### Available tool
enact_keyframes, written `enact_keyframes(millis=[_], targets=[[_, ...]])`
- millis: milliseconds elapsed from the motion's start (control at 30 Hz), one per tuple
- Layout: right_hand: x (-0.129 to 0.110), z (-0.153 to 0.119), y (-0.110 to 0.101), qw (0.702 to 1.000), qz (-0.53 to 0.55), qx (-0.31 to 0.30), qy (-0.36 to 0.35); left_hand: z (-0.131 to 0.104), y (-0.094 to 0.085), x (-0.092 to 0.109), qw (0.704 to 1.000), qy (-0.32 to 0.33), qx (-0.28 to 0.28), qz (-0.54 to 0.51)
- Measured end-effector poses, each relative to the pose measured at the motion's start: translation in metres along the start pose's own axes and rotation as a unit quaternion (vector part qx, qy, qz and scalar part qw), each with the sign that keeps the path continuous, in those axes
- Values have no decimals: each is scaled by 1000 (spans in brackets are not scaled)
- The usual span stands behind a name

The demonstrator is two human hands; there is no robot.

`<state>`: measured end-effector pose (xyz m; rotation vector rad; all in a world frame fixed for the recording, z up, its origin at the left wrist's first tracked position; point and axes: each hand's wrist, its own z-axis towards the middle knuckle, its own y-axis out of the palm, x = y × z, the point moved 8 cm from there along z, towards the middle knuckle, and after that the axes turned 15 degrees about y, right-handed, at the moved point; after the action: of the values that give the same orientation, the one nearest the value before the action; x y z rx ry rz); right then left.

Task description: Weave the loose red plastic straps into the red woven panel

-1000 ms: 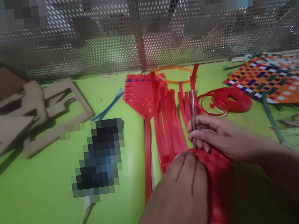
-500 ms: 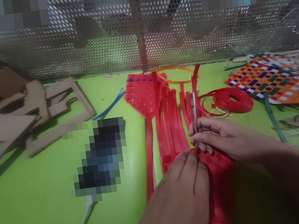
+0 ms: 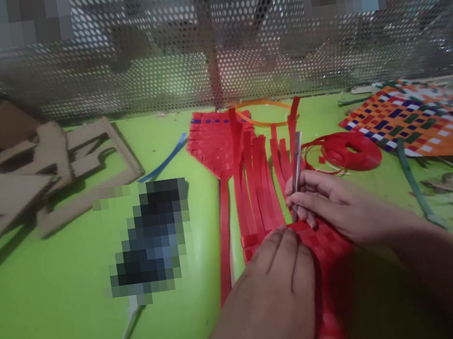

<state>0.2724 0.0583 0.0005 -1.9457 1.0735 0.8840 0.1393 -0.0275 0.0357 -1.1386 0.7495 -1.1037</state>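
Observation:
A red woven piece point(image 3: 329, 245) made of flat plastic strips lies in front of me, its loose red strips point(image 3: 265, 186) fanning away over the table. My left hand point(image 3: 281, 268) rests palm down on the weave, fingers stretched out flat near its far edge. Between the thumb and fingers of my right hand point(image 3: 317, 196) is a slim metal tool point(image 3: 297, 163), tilted with its upper end leaning right. The tool's lower end meets the weave's far edge, just beyond my left fingertips; its tip is partly hidden.
Behind the strips lies another red woven piece point(image 3: 210, 144). A red strip coil point(image 3: 360, 151) and an orange checkered weave point(image 3: 412, 123) are at right. On the left are a pixelated phone-like object point(image 3: 151, 235) with a white cable point(image 3: 126, 338) and cardboard pieces point(image 3: 56, 158). A perforated metal panel point(image 3: 180, 70) borders the back.
The metal tool has tipped from nearly upright to leaning right, and my right hand has risen slightly with it. My left hand stays pressed in the same place.

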Motion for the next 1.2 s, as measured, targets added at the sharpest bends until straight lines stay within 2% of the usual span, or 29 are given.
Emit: enact_keyframes(millis=[267,433,700,900,1200], targets=[[8,-2,6,997,-18,-56,40,1,-1,-1,1000,-3,12,23],[4,-3,7,999,-12,-37,23,1,-3,1,999,0,23,32],[4,-1,0,1000,-18,0,2,0,-1,3,1000,4,6,26],[7,-2,4,999,-17,-35,29,1,3,2,1000,5,-2,14],[6,-3,7,997,-23,-53,48,-1,2,1,1000,-5,2,7]])
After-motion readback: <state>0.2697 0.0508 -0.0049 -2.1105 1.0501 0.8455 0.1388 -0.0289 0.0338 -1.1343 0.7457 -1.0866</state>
